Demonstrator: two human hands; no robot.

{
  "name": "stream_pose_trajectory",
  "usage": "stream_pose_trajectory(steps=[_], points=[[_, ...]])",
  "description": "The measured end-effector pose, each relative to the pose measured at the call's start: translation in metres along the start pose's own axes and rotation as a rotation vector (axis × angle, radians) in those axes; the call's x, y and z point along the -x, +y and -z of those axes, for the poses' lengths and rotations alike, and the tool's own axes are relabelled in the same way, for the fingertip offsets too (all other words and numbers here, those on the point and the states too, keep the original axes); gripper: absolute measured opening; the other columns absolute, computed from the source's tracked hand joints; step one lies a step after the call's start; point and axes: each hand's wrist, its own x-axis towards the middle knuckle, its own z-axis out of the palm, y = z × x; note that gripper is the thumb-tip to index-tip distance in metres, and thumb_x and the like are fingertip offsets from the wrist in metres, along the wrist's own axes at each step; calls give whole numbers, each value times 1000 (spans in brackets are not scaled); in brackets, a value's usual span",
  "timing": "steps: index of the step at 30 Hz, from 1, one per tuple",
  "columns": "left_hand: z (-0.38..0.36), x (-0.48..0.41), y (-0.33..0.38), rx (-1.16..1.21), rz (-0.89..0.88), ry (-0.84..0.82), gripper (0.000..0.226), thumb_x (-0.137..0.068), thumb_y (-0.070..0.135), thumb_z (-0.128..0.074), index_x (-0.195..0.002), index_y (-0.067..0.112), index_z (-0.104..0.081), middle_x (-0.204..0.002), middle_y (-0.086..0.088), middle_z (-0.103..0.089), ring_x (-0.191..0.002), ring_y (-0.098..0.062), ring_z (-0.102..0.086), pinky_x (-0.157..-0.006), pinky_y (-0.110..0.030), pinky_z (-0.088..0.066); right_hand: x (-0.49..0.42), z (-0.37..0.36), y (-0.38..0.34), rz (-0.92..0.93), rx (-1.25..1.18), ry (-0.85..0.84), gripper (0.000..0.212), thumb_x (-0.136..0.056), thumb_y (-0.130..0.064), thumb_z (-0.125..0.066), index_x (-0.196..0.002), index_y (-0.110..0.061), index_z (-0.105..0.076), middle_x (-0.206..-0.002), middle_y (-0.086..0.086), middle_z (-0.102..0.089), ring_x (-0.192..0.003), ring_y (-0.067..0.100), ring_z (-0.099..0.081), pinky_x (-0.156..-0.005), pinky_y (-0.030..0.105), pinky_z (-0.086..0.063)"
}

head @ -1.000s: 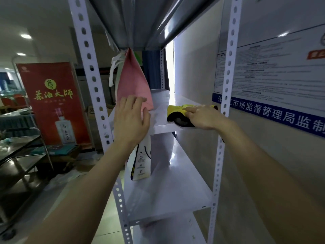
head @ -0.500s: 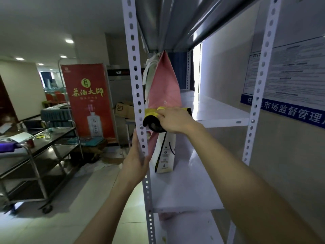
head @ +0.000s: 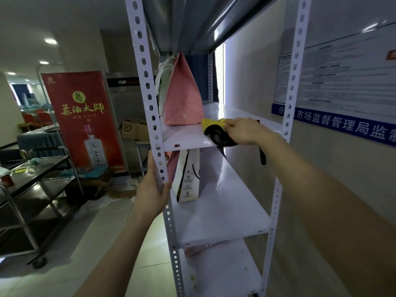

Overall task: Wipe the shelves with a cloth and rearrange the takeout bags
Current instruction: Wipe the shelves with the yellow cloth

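Note:
A pink takeout bag (head: 184, 99) stands upright on the upper white shelf (head: 184, 140), at its left end. My right hand (head: 243, 130) presses a yellow and black cloth (head: 214, 131) onto that shelf, just right of the pink bag. A white takeout bag (head: 188, 179) with black print stands on the shelf below (head: 225, 211), near the left post. My left hand (head: 152, 189) grips the white perforated front post (head: 159, 163) at about the height of the white bag.
A red standing banner (head: 83, 118) and a steel trolley (head: 36, 185) are to the left. A cardboard box (head: 134, 129) sits behind the rack. The wall with a blue notice strip (head: 342, 125) runs along the right. The right front post (head: 287, 116) frames the shelf opening.
My left hand left the pink bag and took hold of the front post. My right hand slid the cloth leftwards along the upper shelf, then back to the right of the pink bag.

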Motion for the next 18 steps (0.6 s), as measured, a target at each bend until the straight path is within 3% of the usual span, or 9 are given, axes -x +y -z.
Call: stream_pose_trajectory(steps=[4,7,11,15,16,18], points=[[-3,0,-2,-39,32,19,115,-99,29,-72,-166,53,18,-138,-6,-72,-100,-35,-78,-85,-59,-65,1,20,26,-95,-31,-74,47,-113,-44,-33,-158,-38,-45,-165,3,-43,-145,30,-44,-115,41,-37],[-4,1,-5,-41,30,42,115,-98,30,-73,-167,52,16,-135,-6,-73,-97,-34,-78,-82,-58,-66,-11,27,19,-92,23,-138,45,-114,-41,-34,-151,-27,-55,-154,8,-52,-132,30,-51,-99,37,-38],[-9,0,-8,-57,42,62,116,-96,30,-74,-167,51,16,-132,-5,-74,-94,-31,-78,-79,-48,-65,-43,24,15,-85,110,-204,51,-112,-49,-37,-140,-15,-61,-140,12,-56,-124,35,-55,-93,40,-38],[-11,0,-9,-12,38,73,110,-94,37,-68,-168,50,12,-131,1,-75,-90,-23,-78,-74,-50,-67,-97,11,23,-86,158,-212,46,-113,-40,-33,-145,-18,-58,-145,14,-56,-126,33,-57,-102,40,-43],[-12,0,-8,-4,40,73,109,-93,38,-68,-168,51,11,-133,3,-74,-88,-15,-78,-72,-46,-67,-111,7,26,-86,160,-219,47,-112,-44,-34,-145,-20,-58,-145,13,-56,-125,33,-57,-108,43,-44],[-13,1,-8,0,49,79,109,-93,35,-68,-168,52,9,-142,4,-69,-85,3,-73,-65,-23,-62,-140,-1,34,-85,162,-237,49,-109,-47,-35,-146,-23,-55,-147,11,-55,-124,33,-56,-112,49,-44]])
